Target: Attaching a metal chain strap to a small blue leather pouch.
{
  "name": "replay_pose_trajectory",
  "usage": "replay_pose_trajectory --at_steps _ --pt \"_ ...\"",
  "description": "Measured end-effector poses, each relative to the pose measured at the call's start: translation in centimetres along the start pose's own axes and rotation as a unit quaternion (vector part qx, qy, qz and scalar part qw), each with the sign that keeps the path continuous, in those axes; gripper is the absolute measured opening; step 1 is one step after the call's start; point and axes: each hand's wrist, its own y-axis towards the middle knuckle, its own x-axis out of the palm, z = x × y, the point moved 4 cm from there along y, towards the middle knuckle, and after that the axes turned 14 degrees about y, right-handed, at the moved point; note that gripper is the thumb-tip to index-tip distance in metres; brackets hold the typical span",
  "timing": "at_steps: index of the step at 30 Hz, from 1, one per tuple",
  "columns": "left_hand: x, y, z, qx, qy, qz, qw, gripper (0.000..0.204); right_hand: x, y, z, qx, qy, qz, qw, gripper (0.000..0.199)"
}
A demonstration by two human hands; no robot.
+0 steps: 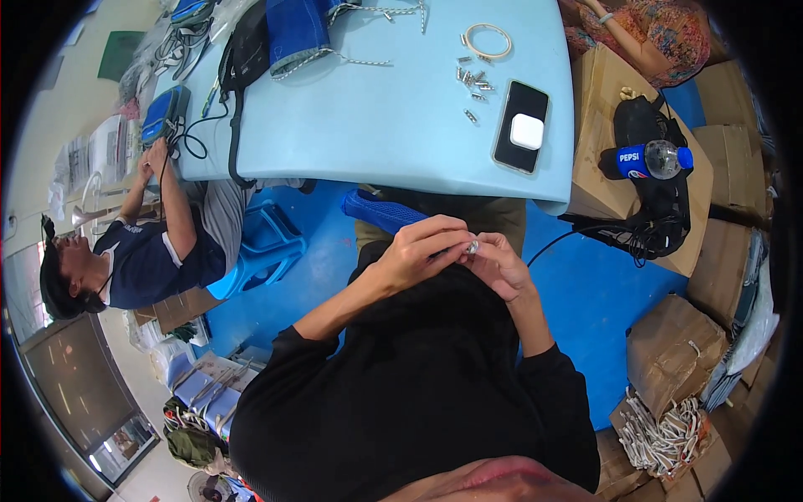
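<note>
In front of my body, just below the table edge, my left hand (427,249) and my right hand (499,266) meet with fingers pinched together. Between their fingertips shows a small silvery metal piece (473,248), too small to make out its exact kind. A blue mesh pouch (381,211) lies across my lap, partly hidden behind my left hand. On the light blue table, several small silvery metal cylinders (475,81) lie scattered, resembling the piece at my fingers.
A phone (520,149) with a white case (526,131) on it lies near the table's right corner, by a pale ring (486,41). Blue bags with cords (299,38) lie far left. A bottle (652,159) rests on a carton (595,134). A co-worker (159,234) sits left.
</note>
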Motion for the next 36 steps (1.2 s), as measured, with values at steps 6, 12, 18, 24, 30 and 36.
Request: replay_pose_trajectory --at_steps 6,12,18,24,30,36 --pt "-0.1 -0.2 0.3 0.029 -0.01 -0.022 0.999 0.027 0.7 -0.7 -0.5 -0.056 -0.133 0.02 0.989 0.008" --pt "-0.3 0.2 0.6 0.043 -0.011 -0.028 0.999 0.026 1.1 -0.5 -1.4 -0.094 -0.224 -0.011 0.97 0.008" --pt "0.0 0.3 0.4 0.007 -0.03 -0.041 0.999 0.026 1.1 -0.5 -1.7 -0.118 -0.263 -0.012 0.958 0.009" --pt "0.2 -0.1 0.3 0.003 -0.024 -0.039 0.999 0.026 1.6 -0.8 -2.2 -0.15 -0.322 -0.027 0.934 0.011" --pt "0.3 -0.3 0.4 0.007 -0.008 -0.039 0.999 0.027 3.0 -0.9 -2.8 -0.188 -0.421 -0.029 0.887 0.011" --pt "0.4 -0.5 0.0 -0.026 -0.024 -0.044 0.998 0.028 3.4 -0.7 -2.6 -0.21 -0.474 -0.014 0.855 0.011"
